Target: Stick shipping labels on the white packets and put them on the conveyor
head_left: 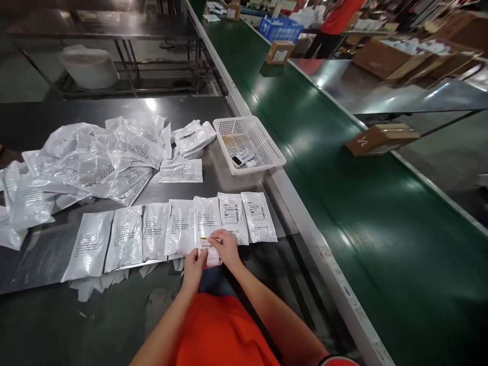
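Between my two hands is a shipping label (209, 258) with a yellow strip and a barcode at its upper part. My left hand (193, 268) pinches its left side, and my right hand (225, 248) grips its upper right corner. Just beyond it lies a white mailer bag (208, 216) with printed lines, in a row of similar bags along the near table edge. Two bags at the right end, a labelled mailer (231, 212) and the outermost labelled mailer (259, 216), bear white barcode labels. The bags to the left show only printed text.
A heap of white mailer bags (95, 157) covers the table's left. A white perforated basket (267, 147) holds a small device (243, 157). To the right runs a green conveyor belt (324, 168) with cardboard boxes, one box (383, 138) at its far edge. A person in red (339, 20) stands beyond.
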A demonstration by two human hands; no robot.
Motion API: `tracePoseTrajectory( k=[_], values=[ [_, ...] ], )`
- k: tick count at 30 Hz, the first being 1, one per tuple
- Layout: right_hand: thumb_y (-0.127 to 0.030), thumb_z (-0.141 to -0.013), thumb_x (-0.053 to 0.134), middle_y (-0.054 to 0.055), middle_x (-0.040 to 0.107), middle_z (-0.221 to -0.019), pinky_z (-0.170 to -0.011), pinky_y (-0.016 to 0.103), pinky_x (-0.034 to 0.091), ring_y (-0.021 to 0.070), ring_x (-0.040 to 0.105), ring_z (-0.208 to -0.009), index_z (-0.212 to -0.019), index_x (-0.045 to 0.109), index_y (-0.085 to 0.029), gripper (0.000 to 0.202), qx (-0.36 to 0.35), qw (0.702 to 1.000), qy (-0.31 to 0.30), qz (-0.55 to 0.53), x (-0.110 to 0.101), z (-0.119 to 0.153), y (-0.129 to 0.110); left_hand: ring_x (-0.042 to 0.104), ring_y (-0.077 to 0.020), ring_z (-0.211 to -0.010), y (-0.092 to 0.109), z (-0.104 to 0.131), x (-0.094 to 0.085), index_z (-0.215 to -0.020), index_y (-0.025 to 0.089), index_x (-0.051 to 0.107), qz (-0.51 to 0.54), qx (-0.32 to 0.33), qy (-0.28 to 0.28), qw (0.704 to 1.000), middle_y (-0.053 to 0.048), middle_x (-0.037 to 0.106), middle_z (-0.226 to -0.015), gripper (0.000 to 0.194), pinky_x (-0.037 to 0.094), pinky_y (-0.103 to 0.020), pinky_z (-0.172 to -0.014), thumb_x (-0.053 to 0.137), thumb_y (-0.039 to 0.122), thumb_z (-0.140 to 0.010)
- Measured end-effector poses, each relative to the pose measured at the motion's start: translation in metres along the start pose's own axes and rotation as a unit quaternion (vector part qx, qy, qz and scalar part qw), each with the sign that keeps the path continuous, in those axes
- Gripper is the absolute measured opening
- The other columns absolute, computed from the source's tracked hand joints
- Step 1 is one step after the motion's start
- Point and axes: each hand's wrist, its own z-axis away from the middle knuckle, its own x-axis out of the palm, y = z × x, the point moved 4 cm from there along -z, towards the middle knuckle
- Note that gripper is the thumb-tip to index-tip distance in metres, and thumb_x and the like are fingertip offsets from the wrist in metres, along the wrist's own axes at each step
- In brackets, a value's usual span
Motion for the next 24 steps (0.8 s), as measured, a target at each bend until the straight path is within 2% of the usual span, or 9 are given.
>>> tracePoseTrajectory(
  k=[3,6,9,11,13,15,19,22,24],
  values=[
    [-0.03,-0.083,0.06,0.006,0.068,-0.087,-0.074,0.033,0.052,0.0187,0.063,-0.081,-0.074,0.072,-0.02,0.018,0.015,0.997,0.012,0.075,0.017,-0.058,0.022,0.066,-0.0205,-0.069,-0.036,0.006,-0.004,-0.087,0.015,0.069,0.008,-0.039,0.027,0.999,-0.006,0.073,-0.076,0.052,0.056,-0.034,-0.066,0.069,0.062,-0.066],
    [-0.031,-0.086,0.058,0.007,0.067,-0.098,-0.089,0.042,0.046,0.0218,0.06,-0.092,-0.074,0.072,-0.02,0.022,0.014,0.993,0.008,0.12,0.037,-0.105,0.04,0.069,-0.0244,-0.069,-0.072,0.014,-0.015,-0.092,0.015,0.071,-0.002,-0.091,0.021,0.996,-0.011,0.076,-0.082,0.059,0.057,-0.038,-0.066,0.067,0.067,-0.064],
    [-0.032,-0.09,0.054,0.009,0.067,-0.106,-0.101,0.049,0.036,0.0265,0.055,-0.106,-0.078,0.073,-0.019,0.026,0.006,0.988,-0.001,0.156,0.051,-0.12,0.051,0.07,-0.0274,-0.066,-0.096,0.027,-0.024,-0.08,0.017,0.075,-0.038,-0.121,-0.017,0.992,-0.011,0.076,-0.075,0.058,0.057,-0.04,-0.065,0.071,0.07,-0.057],
    [-0.03,-0.092,0.052,0.014,0.061,-0.125,-0.104,0.054,0.03,0.0316,0.05,-0.118,-0.1,0.072,-0.017,0.025,0.003,0.979,0.016,0.201,0.056,-0.113,0.054,0.069,-0.0296,-0.065,-0.101,0.039,-0.027,-0.071,0.018,0.076,-0.065,-0.131,-0.051,0.988,-0.011,0.076,-0.069,0.05,0.056,-0.041,-0.064,0.076,0.065,-0.054],
    [-0.029,-0.094,0.048,0.018,0.044,-0.145,-0.109,0.059,0.023,0.0355,0.039,-0.131,-0.129,0.058,-0.015,0.039,-0.026,0.964,0.022,0.265,0.064,-0.097,0.051,0.07,-0.0316,-0.071,-0.097,0.051,-0.03,-0.074,0.02,0.078,-0.094,-0.126,-0.065,0.985,-0.012,0.078,-0.075,0.043,0.056,-0.041,-0.068,0.076,0.06,-0.059],
    [-0.031,-0.096,0.043,0.017,0.032,-0.153,-0.114,0.059,0.016,0.0344,0.027,-0.141,-0.143,0.042,-0.013,0.051,-0.081,0.944,-0.021,0.32,0.078,-0.078,0.048,0.07,-0.0326,-0.084,-0.084,0.06,-0.034,-0.087,0.021,0.078,-0.114,-0.109,-0.058,0.986,-0.013,0.078,-0.09,0.042,0.056,-0.041,-0.076,0.07,0.058,-0.068],
    [-0.037,-0.096,0.038,0.015,0.025,-0.156,-0.119,0.052,0.013,0.03,0.015,-0.146,-0.148,0.033,-0.009,0.059,-0.133,0.915,-0.134,0.356,0.098,-0.054,0.055,0.069,-0.0309,-0.095,-0.049,0.063,-0.047,-0.099,0.022,0.075,-0.157,-0.056,-0.039,0.985,-0.012,0.076,-0.104,0.041,0.055,-0.037,-0.08,0.06,0.054,-0.079],
    [-0.034,-0.097,0.033,0.013,0.027,-0.156,-0.12,0.048,0.015,0.0268,0.016,-0.146,-0.147,0.035,-0.01,0.056,-0.152,0.905,-0.188,0.35,0.095,-0.056,0.064,0.069,-0.0309,-0.095,-0.026,0.058,-0.06,-0.097,0.018,0.075,-0.179,-0.027,0.012,0.983,-0.012,0.076,-0.103,0.041,0.054,-0.038,-0.084,0.062,0.052,-0.079],
    [-0.03,-0.098,0.031,0.012,0.027,-0.156,-0.12,0.047,0.016,0.0258,0.017,-0.146,-0.147,0.035,-0.009,0.054,-0.148,0.908,-0.193,0.341,0.088,-0.062,0.068,0.069,-0.0308,-0.098,-0.016,0.054,-0.066,-0.1,0.017,0.074,-0.176,-0.021,0.043,0.983,-0.012,0.076,-0.104,0.041,0.053,-0.04,-0.088,0.062,0.051,-0.079]
  ],
)
